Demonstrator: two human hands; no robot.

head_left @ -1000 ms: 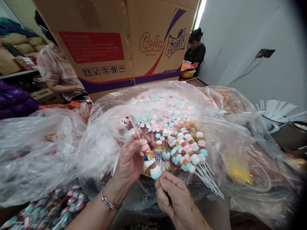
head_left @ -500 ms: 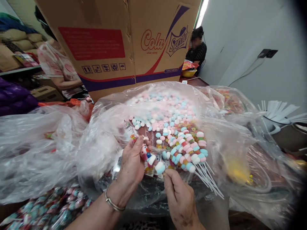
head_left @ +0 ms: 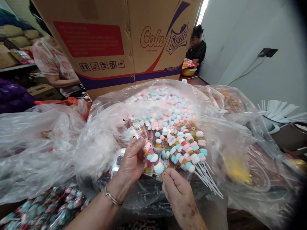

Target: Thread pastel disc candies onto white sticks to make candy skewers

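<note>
My left hand [head_left: 131,161], with a bracelet on its wrist, is closed around a printed clear wrapper [head_left: 137,127] at the upper end of a candy skewer [head_left: 153,158]. The fingers of my right hand [head_left: 176,188] pinch the skewer's lower end, just below a white and blue marshmallow. To the right lies a pile of finished skewers [head_left: 188,148] with white sticks pointing down and right. Behind them, loose pink, white and blue marshmallows [head_left: 163,107] lie under and in front of clear plastic.
A large cardboard box [head_left: 107,38] stands behind the plastic. Wrapped candies [head_left: 48,209] fill the lower left. White sticks [head_left: 279,110] stand in a container at right. One person [head_left: 57,64] is behind left, another [head_left: 198,48] behind right.
The wrapper now stands higher above my left hand and covers more of the skewer's upper part. Both hands remain close together, with only a small shift.
</note>
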